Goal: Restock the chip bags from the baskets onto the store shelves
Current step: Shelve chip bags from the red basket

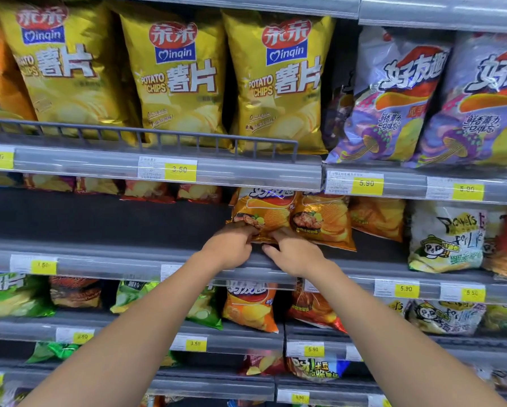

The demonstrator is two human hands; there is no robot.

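Note:
An orange chip bag (261,214) stands on the second shelf (99,248), just under the shelf above. My left hand (230,245) grips its lower left corner, fingers curled round the bottom seam. My right hand (293,251) pinches the bottom edge from the right side. A second orange bag (324,221) of the same kind stands right beside it. No basket is in view.
Yellow potato chip bags (176,74) fill the top shelf behind a wire rail (140,136), purple bags (393,98) to their right. The second shelf's left part holds only bags far back. White bags (446,236) stand at right. Green and orange bags fill lower shelves.

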